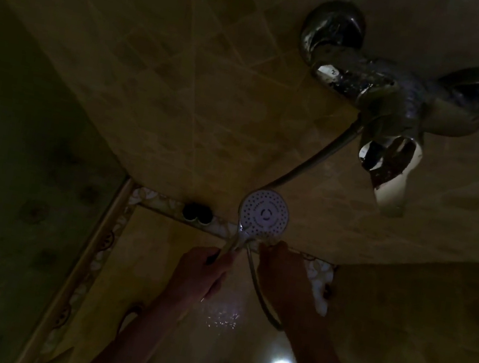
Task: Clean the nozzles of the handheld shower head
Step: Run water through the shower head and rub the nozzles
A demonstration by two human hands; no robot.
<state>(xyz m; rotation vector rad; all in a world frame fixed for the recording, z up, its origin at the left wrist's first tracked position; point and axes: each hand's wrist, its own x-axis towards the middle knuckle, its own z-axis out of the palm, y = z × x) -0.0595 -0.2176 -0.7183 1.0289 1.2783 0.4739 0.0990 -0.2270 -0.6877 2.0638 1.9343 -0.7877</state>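
Dim tiled shower. Left hand [200, 273] grips chrome handle of round white shower head [263, 216], nozzle face toward camera. Right hand [280, 270] fingertips at head's lower rim; grasp unclear. Metal hose [314, 162] runs to chrome wall mixer tap [394, 99].

No text, label or number can be read; faint marks ring the shower head [263, 216] face above both hands, too blurred.

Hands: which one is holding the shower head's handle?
The left hand, its fingers curled round the handle. The right hand only reaches its fingertips to the lower edge of the shower head.
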